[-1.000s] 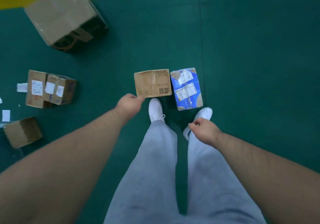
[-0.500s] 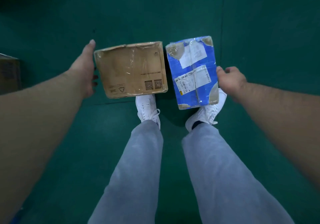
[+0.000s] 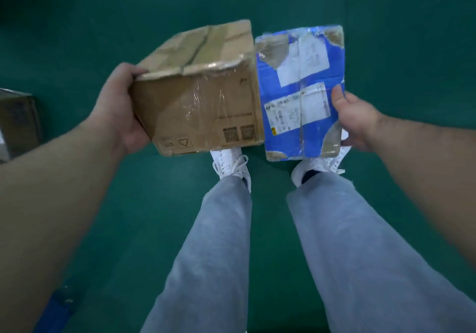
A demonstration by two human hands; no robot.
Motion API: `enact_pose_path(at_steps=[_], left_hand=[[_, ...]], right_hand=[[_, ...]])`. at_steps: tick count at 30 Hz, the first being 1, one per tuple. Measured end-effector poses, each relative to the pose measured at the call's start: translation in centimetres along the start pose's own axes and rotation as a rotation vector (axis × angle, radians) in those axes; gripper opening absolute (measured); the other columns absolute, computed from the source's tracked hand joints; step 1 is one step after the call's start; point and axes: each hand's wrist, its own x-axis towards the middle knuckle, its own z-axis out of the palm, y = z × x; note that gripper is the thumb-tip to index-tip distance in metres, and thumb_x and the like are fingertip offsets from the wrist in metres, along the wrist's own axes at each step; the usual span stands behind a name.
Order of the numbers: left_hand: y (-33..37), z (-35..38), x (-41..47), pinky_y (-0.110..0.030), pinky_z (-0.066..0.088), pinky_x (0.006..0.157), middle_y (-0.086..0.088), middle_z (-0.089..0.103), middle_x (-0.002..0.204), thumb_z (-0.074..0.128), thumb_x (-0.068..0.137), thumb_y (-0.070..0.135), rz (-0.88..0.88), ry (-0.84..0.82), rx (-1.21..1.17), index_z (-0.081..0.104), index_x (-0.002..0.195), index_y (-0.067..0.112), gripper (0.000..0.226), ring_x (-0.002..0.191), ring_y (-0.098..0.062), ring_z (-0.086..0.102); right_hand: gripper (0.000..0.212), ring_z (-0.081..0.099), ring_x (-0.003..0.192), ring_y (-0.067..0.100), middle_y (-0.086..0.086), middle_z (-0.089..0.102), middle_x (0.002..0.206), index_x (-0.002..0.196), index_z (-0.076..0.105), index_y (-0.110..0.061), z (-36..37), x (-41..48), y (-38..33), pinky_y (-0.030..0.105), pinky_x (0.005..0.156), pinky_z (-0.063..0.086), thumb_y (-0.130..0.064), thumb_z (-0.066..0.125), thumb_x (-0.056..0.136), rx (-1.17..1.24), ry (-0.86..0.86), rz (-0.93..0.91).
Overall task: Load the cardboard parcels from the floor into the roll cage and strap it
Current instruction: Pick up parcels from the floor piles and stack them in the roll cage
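Brown cardboard parcel (image 3: 201, 105), tilted and gripped at its left end by the left hand (image 3: 121, 111), touched the blue parcel (image 3: 301, 90) (long axis near to far), its right edge clasped by the right hand (image 3: 355, 121).

Parcel depot or warehouse: green painted floor (image 3: 386, 10), taped brown carton (image 3: 201, 111), label-covered blue parcel (image 3: 296, 95).

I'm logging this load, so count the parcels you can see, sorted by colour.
Brown cardboard: 2, the held brown parcel in the left hand and the edge parcel on the floor at far left.
Blue: 1, the blue parcel in the right hand.
Total: 3.
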Motion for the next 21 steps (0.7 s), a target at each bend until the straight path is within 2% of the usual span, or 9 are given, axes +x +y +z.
enact_pose_path(at_steps=[3,4,7,10,13,16,17,19,21], left_hand=[[1.4,0.2,-4.7,-0.062,0.044,0.105,-0.014,0.06,0.143,0.046,0.093,0.038,0.016,-0.057,0.0,0.064,0.137,0.017,0.052,0.114,-0.031,0.064],[1.9,0.4,-6.6,-0.061,0.044,0.105,-0.013,0.061,0.142,0.046,0.093,0.038,0.024,-0.065,-0.004,0.065,0.136,0.018,0.051,0.113,-0.03,0.064],[3.2,1.7,-13.2,-0.055,0.049,0.101,-0.014,0.065,0.137,0.044,0.095,0.036,0.059,-0.064,-0.007,0.069,0.131,0.02,0.048,0.11,-0.03,0.065],[4.3,3.7,-19.8,-0.051,0.05,0.094,-0.012,0.068,0.132,0.043,0.095,0.038,0.094,-0.074,-0.013,0.073,0.126,0.022,0.046,0.105,-0.03,0.065],[5.7,5.6,-27.4,-0.048,0.051,0.089,-0.008,0.072,0.12,0.041,0.095,0.039,0.145,-0.113,-0.063,0.078,0.113,0.024,0.044,0.099,-0.028,0.066],[7.3,7.3,-34.0,-0.052,0.053,0.081,-0.004,0.064,0.123,0.048,0.085,0.04,0.169,-0.212,-0.118,0.072,0.109,0.027,0.037,0.101,-0.028,0.061],[7.5,8.4,-35.6,-0.06,0.049,0.087,-0.001,0.062,0.133,0.052,0.08,0.045,0.139,-0.262,-0.089,0.069,0.118,0.03,0.044,0.112,-0.031,0.058],[7.3,11.7,-38.1,-0.071,0.024,0.107,0.006,0.049,0.154,0.05,0.084,0.066,0.085,-0.245,0.089,0.054,0.143,0.044,0.063,0.135,-0.035,0.041],[6.1,14.7,-38.8,-0.059,0.019,0.113,-0.001,0.048,0.155,0.046,0.09,0.076,0.098,-0.045,0.283,0.048,0.149,0.038,0.07,0.137,-0.031,0.039]], right_hand=[[0.045,0.066,0.116,0.014,-0.023,0.071,0.119,0.13,0.056,-0.052,-2.4,-4.2,0.1,0.061,0.097,0.049,-0.073,0.035,0.097,0.027,-0.062,0.048],[0.044,0.066,0.116,0.014,-0.023,0.072,0.118,0.128,0.058,-0.053,-3.3,-6.1,-0.1,0.061,0.096,0.049,-0.074,0.034,0.097,0.045,-0.085,0.053],[0.054,0.062,0.105,0.007,-0.023,0.072,0.109,0.114,0.067,-0.05,-6.2,-13.3,-1.7,0.042,0.074,0.052,-0.082,0.029,0.093,0.113,-0.12,0.077],[0.068,0.063,0.108,0.017,-0.014,0.071,0.115,0.112,0.072,-0.043,-9.6,-20.0,-3.6,0.049,0.085,0.055,-0.089,0.03,0.086,0.208,-0.108,0.046],[0.077,0.065,0.112,0.023,-0.006,0.07,0.12,0.115,0.067,-0.031,-14.5,-27.5,-6.1,0.056,0.098,0.051,-0.091,0.029,0.084,0.296,-0.034,-0.014],[0.082,0.06,0.116,0.018,-0.01,0.071,0.114,0.101,0.069,-0.024,-19.1,-34.6,-8.2,0.049,0.093,0.046,-0.091,0.024,0.085,0.362,-0.035,-0.093],[0.082,0.058,0.116,0.016,-0.012,0.072,0.111,0.098,0.071,-0.027,-19.8,-36.7,-8.7,0.049,0.094,0.042,-0.091,0.021,0.085,0.339,-0.069,-0.116],[0.076,0.057,0.12,0.019,-0.008,0.072,0.119,0.121,0.065,-0.035,-19.9,-40.6,-9.7,0.053,0.098,0.034,-0.088,0.021,0.088,0.232,-0.149,-0.169],[0.064,0.057,0.121,0.024,-0.001,0.066,0.128,0.137,0.051,-0.036,-18.5,-42.6,-9.6,0.05,0.1,0.033,-0.077,0.027,0.096,0.096,-0.15,-0.184]])
